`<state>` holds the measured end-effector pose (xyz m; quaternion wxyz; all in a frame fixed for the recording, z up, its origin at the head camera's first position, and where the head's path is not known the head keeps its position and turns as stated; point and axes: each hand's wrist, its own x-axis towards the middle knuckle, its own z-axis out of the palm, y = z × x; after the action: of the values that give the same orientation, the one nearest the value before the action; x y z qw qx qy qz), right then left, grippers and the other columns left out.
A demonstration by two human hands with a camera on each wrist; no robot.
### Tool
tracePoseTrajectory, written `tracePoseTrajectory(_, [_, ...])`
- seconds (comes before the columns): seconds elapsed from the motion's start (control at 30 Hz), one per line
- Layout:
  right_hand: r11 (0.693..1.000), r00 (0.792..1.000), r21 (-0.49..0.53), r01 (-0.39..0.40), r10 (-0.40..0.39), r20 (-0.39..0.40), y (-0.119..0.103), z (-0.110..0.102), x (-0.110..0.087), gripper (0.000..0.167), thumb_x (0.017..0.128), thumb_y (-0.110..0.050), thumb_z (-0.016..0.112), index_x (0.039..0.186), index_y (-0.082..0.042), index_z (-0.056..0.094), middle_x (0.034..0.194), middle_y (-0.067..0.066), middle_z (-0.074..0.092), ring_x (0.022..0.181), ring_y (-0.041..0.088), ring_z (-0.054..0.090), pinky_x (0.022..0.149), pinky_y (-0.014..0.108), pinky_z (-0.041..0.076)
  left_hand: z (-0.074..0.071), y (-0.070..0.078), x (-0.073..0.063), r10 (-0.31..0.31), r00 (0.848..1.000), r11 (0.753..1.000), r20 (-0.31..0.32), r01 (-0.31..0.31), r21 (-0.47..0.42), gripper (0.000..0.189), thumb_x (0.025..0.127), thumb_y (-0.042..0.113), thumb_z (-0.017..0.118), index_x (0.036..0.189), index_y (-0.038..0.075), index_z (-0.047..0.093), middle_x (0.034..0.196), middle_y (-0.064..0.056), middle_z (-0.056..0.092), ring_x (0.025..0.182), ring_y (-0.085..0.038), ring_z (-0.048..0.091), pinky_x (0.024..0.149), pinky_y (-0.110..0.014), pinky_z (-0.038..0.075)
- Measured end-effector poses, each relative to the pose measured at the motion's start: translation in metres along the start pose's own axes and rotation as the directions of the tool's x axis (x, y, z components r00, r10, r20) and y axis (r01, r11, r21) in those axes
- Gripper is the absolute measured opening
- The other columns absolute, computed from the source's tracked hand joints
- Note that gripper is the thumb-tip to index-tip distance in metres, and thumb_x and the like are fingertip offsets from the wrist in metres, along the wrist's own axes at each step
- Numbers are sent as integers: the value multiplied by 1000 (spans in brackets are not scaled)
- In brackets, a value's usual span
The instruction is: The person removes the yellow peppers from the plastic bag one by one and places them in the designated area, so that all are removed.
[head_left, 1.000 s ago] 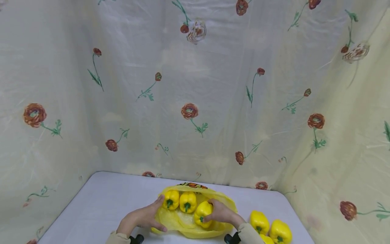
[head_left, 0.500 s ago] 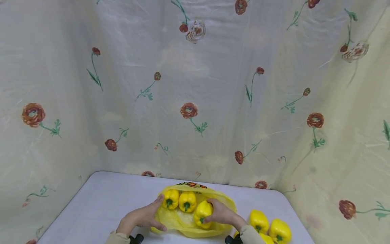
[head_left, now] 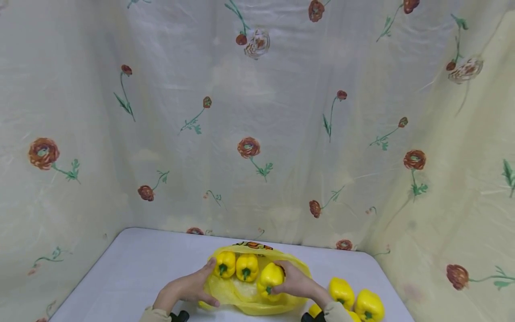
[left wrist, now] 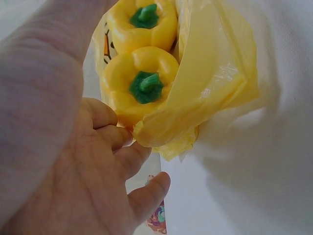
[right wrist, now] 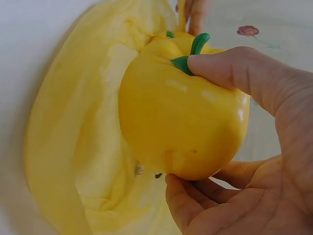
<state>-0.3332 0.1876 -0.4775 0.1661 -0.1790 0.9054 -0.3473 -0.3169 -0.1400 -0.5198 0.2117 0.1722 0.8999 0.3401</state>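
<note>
A yellow plastic bag [head_left: 257,308] lies with its mouth facing me and a dark and orange print at its back. Two yellow bell peppers [head_left: 224,264] with green stems sit side by side in its left part. My right hand [head_left: 295,281] grips a third bell pepper [right wrist: 181,112] over the bag's right part, thumb by the stem and fingers beneath. At the bag's left edge is my left hand [head_left: 191,286], thumb and fingers spread apart. In the left wrist view its fingertips [left wrist: 124,137] touch the bag's edge beside the nearer pepper.
Several more yellow bell peppers [head_left: 369,305] stand on the white table [head_left: 132,268] at the right, close to my right sleeve [head_left: 338,311]. A flowered curtain [head_left: 281,134] encloses the table at the back and sides.
My right hand has shifted slightly right with the bell pepper, which has turned a little. The left hand and the two peppers in the bag keep their places.
</note>
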Motion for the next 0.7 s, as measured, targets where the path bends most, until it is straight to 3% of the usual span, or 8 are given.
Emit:
tracePoseTrajectory(0.27, [999, 1000, 34, 21, -20, -22, -8, -8, -21, 86, 73, -28, 82, 142, 3, 40, 141, 23, 46, 118, 31, 52, 100, 55, 43, 1, 0, 3, -31, 999, 999, 12, 31, -14, 125, 70, 54, 80, 155, 4, 3, 160, -24, 4, 147, -40, 13, 115, -61, 17])
tracePoseTrajectory(0.7, [991, 995, 132, 2, 12, -103, -4, -22, -54, 90, 75, -38, 82, 143, 2, 38, 143, 24, 40, 130, 43, 43, 105, 57, 40, 1, -3, 3, 4, 1000, 1000, -2, -4, -6, 120, 74, 46, 80, 154, 1, 4, 160, -25, 5, 147, -41, 13, 116, -60, 19])
